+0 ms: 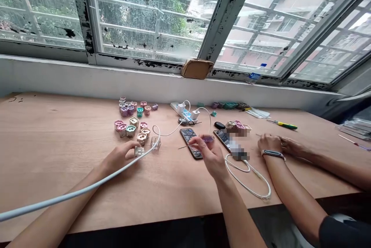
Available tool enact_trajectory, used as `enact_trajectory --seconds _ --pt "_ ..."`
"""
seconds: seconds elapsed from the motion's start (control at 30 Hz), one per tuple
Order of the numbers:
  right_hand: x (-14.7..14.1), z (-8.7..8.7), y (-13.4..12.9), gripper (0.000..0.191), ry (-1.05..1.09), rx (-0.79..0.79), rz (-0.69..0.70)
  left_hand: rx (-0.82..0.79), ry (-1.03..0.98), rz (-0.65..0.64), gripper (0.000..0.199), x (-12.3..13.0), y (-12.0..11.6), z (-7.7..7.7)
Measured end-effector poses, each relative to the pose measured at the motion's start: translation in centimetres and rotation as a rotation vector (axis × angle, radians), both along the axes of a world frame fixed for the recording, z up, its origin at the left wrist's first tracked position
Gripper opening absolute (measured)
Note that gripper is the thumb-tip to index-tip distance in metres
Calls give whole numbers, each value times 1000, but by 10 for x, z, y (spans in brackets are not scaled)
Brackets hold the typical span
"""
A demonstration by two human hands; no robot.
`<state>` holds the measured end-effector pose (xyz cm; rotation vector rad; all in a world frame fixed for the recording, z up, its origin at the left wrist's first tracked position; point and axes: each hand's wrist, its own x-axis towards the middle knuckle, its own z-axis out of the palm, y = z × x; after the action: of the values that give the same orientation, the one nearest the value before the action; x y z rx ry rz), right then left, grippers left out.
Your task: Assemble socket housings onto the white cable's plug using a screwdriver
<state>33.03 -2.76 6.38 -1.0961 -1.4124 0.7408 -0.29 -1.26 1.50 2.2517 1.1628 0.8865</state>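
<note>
The right hand (210, 155) is nearly closed in a pinch on a thin pick with a purple handle (207, 139), its steel tip pointing left above a phone (188, 143) on the wooden table (58, 163). Holding it this close in the fingertips suits so fine a tip, since it keeps the point steady. The left hand (120, 158) is half curled, its fingers (133, 148) against a small white cube (139, 151); whether they grip it is hard to tell. One clear plastic cube (155, 143) stands just beside it, and a thick white cable (78, 190) lies across the left forearm.

Beyond the hands, seven pastel cubes form a near group (130, 131), with about ten more in a group behind (131, 109). A further row (228, 105) is too packed to count. There are two phones in all, the second (222, 139) partly hidden by a blurred patch. There is one power strip (178, 107) with two white chargers (194, 114), and one yellow-green screwdriver (282, 125). To the right, a co-worker's hand (271, 143) rests on the table, fingers curled.
</note>
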Motion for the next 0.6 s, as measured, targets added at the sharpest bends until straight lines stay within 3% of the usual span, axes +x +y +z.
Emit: enact_trajectory --seconds 0.1,0.2,0.3,0.37,0.53,0.6 --pt "-7 -4 3 31 -374 -43 49 59 -48 -12 26 0 -1 -1" --pt "-32 -23 19 21 -760 -223 94 86 -52 -24 24 0 -1 -2" --pt "-56 -41 40 50 -776 -264 122 103 -67 -9 27 -1 -1 -4" --pt "-67 -47 53 59 -743 -256 147 106 -82 -3 29 -2 -1 -4" --pt "-75 -51 69 37 -677 -230 211 42 -157 -30 37 -2 0 -4" --pt "-74 -52 72 40 -667 -225 213 15 -182 -43 38 -1 0 -3"
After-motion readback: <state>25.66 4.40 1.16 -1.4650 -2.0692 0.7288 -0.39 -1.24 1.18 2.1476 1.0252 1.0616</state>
